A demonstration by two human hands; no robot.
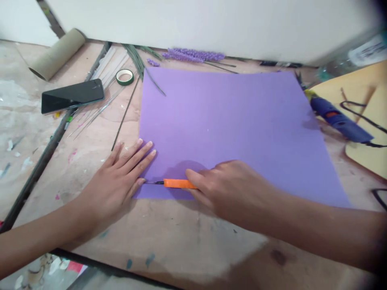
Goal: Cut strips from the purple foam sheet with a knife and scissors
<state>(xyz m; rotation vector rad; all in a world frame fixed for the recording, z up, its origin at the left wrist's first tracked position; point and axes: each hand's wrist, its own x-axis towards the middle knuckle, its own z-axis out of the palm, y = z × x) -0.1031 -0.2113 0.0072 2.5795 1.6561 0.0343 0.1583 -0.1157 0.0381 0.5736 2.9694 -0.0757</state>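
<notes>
Purple paper point(236, 129) lies flat on the wooden table point(187, 237), and the work in hand looks like cutting a thin strip off its near edge. The right hand point(229, 189) is closed around an orange knife point(178, 183), whose dark tip points left, close to the paper's near left corner. The left hand point(121, 177) lies flat and wide, fingers stretched out, pressing that corner down — its fingertips sit just beside the blade tip. I think the next move needs a slow, straight pull, with the left hand holding the paper firm and its fingers kept out of the blade's way. Past the paper, at the far edge, lie purple flower sprigs point(193, 54) with green stems. To the left are a small roll of green tape point(125, 76), thin wires point(99, 108), a black phone point(72, 96) and a cardboard tube point(57, 54). To the right sits a blue glue gun point(338, 119) with a black cord, next to a yellow board point(356, 88). The table is scuffed and spotted with old paint — a white wall point(211, 24) stands behind it.
</notes>
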